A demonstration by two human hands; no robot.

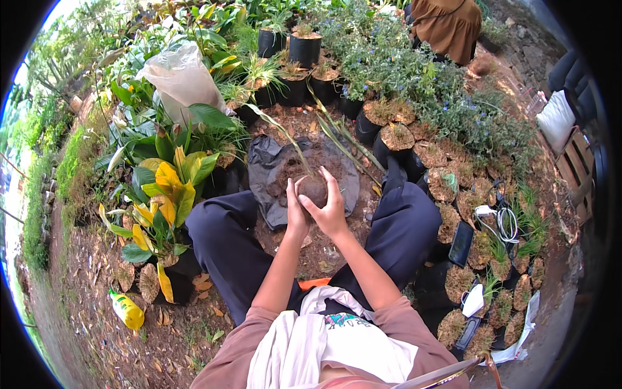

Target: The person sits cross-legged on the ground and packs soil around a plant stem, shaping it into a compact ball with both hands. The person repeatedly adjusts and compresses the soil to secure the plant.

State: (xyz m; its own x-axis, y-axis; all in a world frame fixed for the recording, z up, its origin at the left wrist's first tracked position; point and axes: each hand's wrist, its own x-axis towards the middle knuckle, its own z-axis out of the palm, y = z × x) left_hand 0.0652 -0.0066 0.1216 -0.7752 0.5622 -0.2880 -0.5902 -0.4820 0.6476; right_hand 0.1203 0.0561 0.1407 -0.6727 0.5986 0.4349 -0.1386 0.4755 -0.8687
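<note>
Between my left hand [297, 206] and my right hand [329, 204] is a round brown root ball [313, 190], cupped from both sides. A long pale-green leaf [284, 131] rises from the top of the ball and leans toward the far left. Below my hands a black plastic sheet [269, 206] lies on the ground between my bent legs. Loose brown fibre or soil [289, 170] is heaped on it. Several long cut-looking leaves [347, 141] lie across the sheet's right side. My fingers hide part of the ball.
Black-bagged potted plants [304, 51] ring the far side and the right. A translucent plastic bag [182, 80] rests among leafy plants at left. On the right-hand pots are a phone [461, 244] and a white cable [508, 226]. A yellow bottle [127, 311] lies left; a person [444, 24] is far right.
</note>
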